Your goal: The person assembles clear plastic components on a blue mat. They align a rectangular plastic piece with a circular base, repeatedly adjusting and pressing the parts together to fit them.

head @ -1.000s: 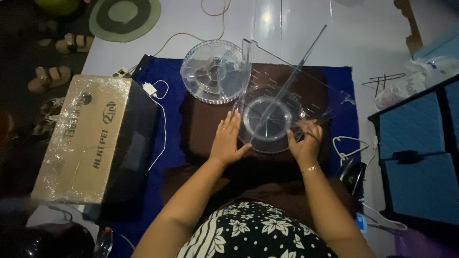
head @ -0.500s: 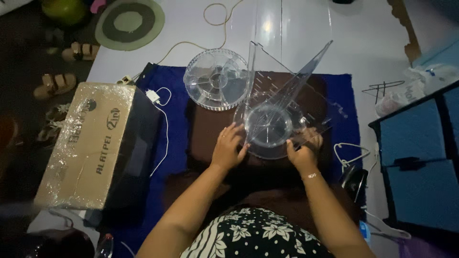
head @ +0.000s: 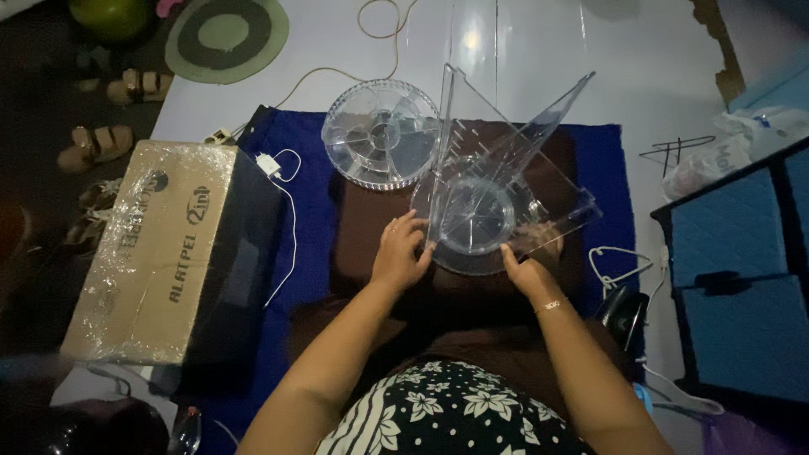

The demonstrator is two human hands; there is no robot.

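A clear round plastic tray [head: 472, 253] lies on a brown cloth [head: 371, 211] in front of me. Clear upright panels [head: 497, 143] rise from it, joined in a V shape. My left hand [head: 402, 249] rests at the tray's left rim, fingers curled against the bottom edge of the left panel. At the tray's right side, my right hand [head: 529, 259] grips the lower edge of the right panel. A second clear round tray with dividers [head: 381, 133] lies just behind and to the left, touched by neither hand.
A plastic-wrapped cardboard box [head: 156, 248] sits at the left on a blue mat [head: 295, 261]. A white charger and cable [head: 274, 168] lie beside it. Dark blue drawers [head: 742, 278] stand at the right. Sandals [head: 97, 143] and a round green mat [head: 223, 34] are far left.
The clear panels have been tilted up and stand more upright over the tray. Both hands shifted slightly along the tray's front rim, the left curling onto the panel edge.
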